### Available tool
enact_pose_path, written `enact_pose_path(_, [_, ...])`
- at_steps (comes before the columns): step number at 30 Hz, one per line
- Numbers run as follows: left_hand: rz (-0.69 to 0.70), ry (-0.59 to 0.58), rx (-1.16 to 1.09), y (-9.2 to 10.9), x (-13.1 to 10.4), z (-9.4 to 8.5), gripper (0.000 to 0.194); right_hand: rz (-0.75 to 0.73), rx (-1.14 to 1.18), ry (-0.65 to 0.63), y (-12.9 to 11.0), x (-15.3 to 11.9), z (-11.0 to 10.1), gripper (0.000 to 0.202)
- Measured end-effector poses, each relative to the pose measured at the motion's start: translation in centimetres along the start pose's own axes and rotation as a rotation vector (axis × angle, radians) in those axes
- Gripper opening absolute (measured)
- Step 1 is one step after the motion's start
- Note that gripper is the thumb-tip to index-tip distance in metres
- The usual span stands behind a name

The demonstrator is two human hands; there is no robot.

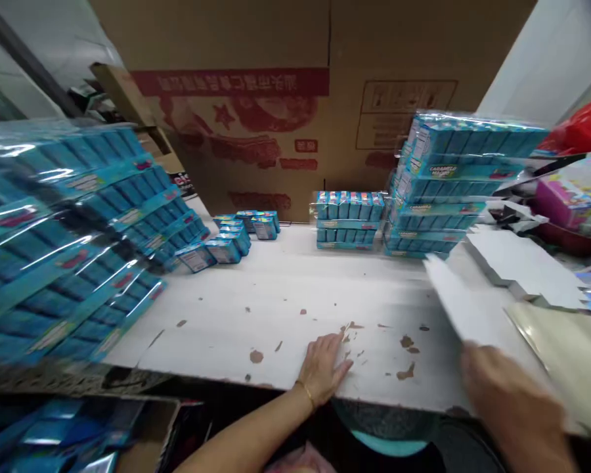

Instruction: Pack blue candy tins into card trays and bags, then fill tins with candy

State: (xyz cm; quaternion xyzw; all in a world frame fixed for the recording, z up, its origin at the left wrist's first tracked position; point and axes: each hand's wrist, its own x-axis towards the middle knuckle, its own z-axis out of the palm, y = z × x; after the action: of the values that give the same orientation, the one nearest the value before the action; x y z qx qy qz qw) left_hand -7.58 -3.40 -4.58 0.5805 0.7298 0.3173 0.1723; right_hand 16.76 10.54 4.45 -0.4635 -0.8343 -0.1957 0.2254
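Note:
My left hand (322, 369) lies on the white table (285, 289) near its front edge. Its thumb is apart from the fingers and nothing is in it. On the right, my right hand (515, 394) is smeared by motion and grips a flat piece of white cardboard (456, 299), which tilts up off the surface. Beside it lies a stack of white die-cut cardboard pieces (526, 263). Several small loose blue boxes (231, 240) sit at the back left of the table.
Film-wrapped trays of blue boxes are piled in a tall stack at left (73, 236), a stack at right (438, 190) and a short pile (349, 220). A large carton (256, 39) closes off the back. Below left stands a box of blue packets (64, 427).

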Motion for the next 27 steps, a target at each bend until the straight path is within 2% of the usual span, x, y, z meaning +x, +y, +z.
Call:
enact_pose_path(2, [-0.028, 0.177, -0.179, -0.6, -0.6, -0.2, 0.042, -0.157, 0.017, -0.16, -8.1, -2.3, -1.3, 0.016])
enact_pose_path(4, [-0.106, 0.38, -0.323, -1.6, -2.1, -1.0, 0.039, -0.216, 0.112, -0.335, -15.4, -3.1, -2.3, 0.017])
enact_pose_path(5, [-0.141, 0.457, -0.352, -2.3, -3.2, -1.7, 0.038, -0.225, 0.178, -0.41, -18.3, -3.2, -2.7, 0.016])
enact_pose_path(6, [-0.145, 0.505, -0.346, -3.0, -4.4, -2.5, 0.038, -0.231, 0.251, -0.472, -20.5, -3.3, -3.0, 0.016])
enact_pose_path(8, [-0.058, 0.485, -0.246, -4.7, -6.9, -4.4, 0.037, -0.237, 0.379, -0.555, -22.6, -3.8, -3.3, 0.029])
enact_pose_path(10, [0.105, 0.376, -0.087, -6.4, -8.9, -6.2, 0.041, -0.237, 0.469, -0.563, -21.9, -4.9, -3.2, 0.043])
enact_pose_path(12, [0.262, 0.197, 0.064, -7.8, -10.0, -7.6, 0.05, -0.285, 0.514, -0.546, -19.6, -6.6, -2.8, 0.051])
enact_pose_path(14, [0.381, 0.019, 0.197, -8.6, -10.3, -8.1, 0.057, -0.387, 0.512, -0.553, -16.9, -8.3, -1.8, 0.068])
enact_pose_path(16, [0.454, -0.09, 0.321, -8.7, -9.9, -7.8, 0.055, -0.486, 0.466, -0.564, -14.8, -9.6, -0.4, 0.084])
enact_pose_path(17, [0.475, -0.112, 0.372, -8.6, -9.5, -7.3, 0.05, -0.509, 0.432, -0.552, -14.2, -10.1, 0.3, 0.084])
enact_pose_path(19, [0.494, -0.114, 0.422, -8.3, -8.9, -6.2, 0.037, -0.512, 0.382, -0.488, -13.7, -10.8, 1.6, 0.067])
enact_pose_path(22, [0.485, -0.049, 0.339, -8.2, -8.4, -5.1, 0.024, -0.491, 0.379, -0.359, -14.3, -11.6, 2.4, 0.043])
enact_pose_path(25, [0.43, 0.028, 0.222, -8.0, -8.2, -5.7, 0.022, -0.536, 0.401, -0.271, -16.0, -12.5, 2.3, 0.034])
enact_pose_path(27, [0.366, 0.034, 0.26, -7.2, -7.9, -6.7, 0.02, -0.569, 0.403, -0.228, -17.6, -13.1, 2.0, 0.031])
